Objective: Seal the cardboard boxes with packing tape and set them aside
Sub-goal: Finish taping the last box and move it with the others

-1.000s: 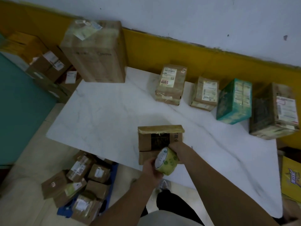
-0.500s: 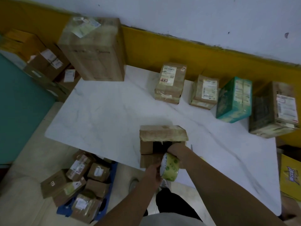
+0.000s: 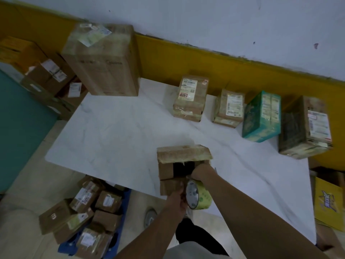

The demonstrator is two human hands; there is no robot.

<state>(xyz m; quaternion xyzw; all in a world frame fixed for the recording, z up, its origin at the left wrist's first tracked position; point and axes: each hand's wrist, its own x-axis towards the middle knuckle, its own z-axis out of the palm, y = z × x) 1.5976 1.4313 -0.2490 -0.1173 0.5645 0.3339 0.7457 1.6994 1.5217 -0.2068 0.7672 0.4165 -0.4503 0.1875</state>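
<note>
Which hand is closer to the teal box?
Right. The right hand, on the small box, is this side and left of the teal box; the left hand, gripping the tape roll, farther back.

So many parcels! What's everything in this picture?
table: one, white marble, centre
small cardboard box: one, brown, table's near edge
tape roll: one, yellow-green, at that box's near side
tall box: one, brown, table's far left corner
labelled boxes: three, brown, far edge by wall
teal box: one, among them
floor parcels: pile, brown, lower left
more boxes: several, brown, upper left
yellow carton: one, right of table
left hand: grips the tape roll
right hand: rests on the small cardboard box
</note>
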